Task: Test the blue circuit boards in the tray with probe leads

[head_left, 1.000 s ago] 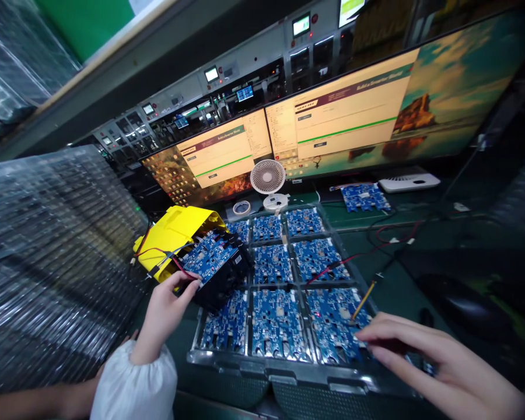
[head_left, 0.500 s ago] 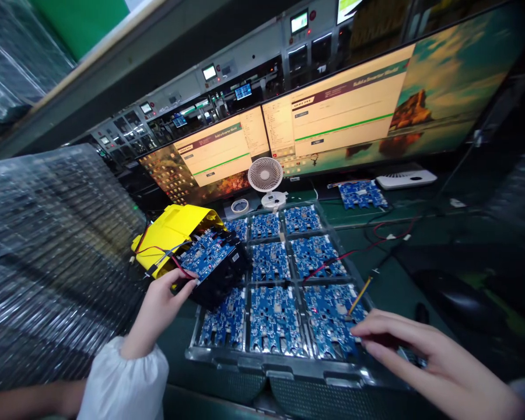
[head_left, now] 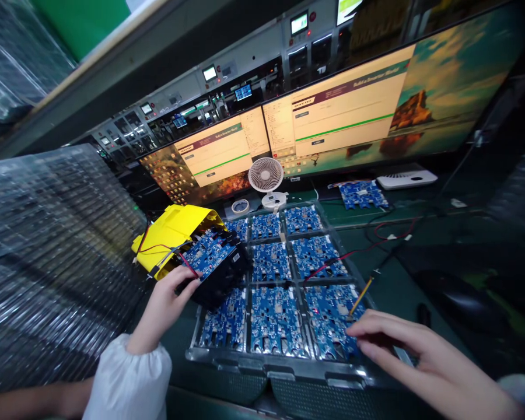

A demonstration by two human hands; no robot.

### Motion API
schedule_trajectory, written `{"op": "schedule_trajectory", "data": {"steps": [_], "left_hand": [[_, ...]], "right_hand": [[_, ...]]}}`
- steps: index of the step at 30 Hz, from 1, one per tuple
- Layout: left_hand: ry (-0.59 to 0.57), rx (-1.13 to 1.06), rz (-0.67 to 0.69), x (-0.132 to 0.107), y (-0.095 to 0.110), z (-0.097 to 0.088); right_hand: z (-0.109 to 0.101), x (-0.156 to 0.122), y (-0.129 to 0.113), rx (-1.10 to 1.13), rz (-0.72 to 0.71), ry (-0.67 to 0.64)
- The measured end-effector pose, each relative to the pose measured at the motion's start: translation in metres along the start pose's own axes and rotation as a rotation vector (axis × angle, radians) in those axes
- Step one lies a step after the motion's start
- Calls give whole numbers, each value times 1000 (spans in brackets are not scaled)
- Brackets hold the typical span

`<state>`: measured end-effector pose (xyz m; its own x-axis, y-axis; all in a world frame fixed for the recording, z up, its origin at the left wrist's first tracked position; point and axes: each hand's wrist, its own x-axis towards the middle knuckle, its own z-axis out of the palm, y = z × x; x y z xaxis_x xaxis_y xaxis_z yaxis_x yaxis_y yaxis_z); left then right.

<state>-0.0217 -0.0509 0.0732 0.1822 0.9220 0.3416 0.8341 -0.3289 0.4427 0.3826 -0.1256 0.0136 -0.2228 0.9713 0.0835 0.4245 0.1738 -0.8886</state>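
Note:
My left hand (head_left: 172,297) pinches a red wire (head_left: 188,263) at the near edge of a blue circuit board (head_left: 207,254). That board lies on top of a black block (head_left: 221,280), which rests tilted over the left side of a clear plastic tray (head_left: 284,366). Beside the block is a yellow housing (head_left: 170,230) with wires across it. My right hand (head_left: 394,344) has thumb and forefinger together at the right edge of the tray's near right circuit board (head_left: 328,321); what lies between them is hidden. A yellow cable (head_left: 361,296) reaches that board near my fingertips.
More blue circuit boards (head_left: 271,259) fill the tray's compartments. Behind stand a small white fan (head_left: 266,175), a tape roll (head_left: 240,206) and lit monitors (head_left: 345,111). Another board (head_left: 362,193) lies back right. Stacked clear trays (head_left: 48,262) rise at left; a black mouse (head_left: 459,297) sits right.
My left hand has shifted slightly right along the board's edge with the wire. My right hand has moved a little left at the tray board. The boards and block stay in place.

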Motion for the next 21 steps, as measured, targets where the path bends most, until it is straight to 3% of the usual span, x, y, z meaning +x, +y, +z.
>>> {"op": "schedule_trajectory", "data": {"steps": [10,15,17,21], "left_hand": [[6,-11,-43,0,1,-1],[41,-41,-167,-3,-2,5],[122,-161,-282,-2,2,10],[487,-682,-407,-3,25,13]], "right_hand": [[5,3,9,14,18,-16],[15,12,8,-49,-7,-74],[22,24,-5,-76,-55,-108],[47,59,-41,-89,-194,-252]]}}
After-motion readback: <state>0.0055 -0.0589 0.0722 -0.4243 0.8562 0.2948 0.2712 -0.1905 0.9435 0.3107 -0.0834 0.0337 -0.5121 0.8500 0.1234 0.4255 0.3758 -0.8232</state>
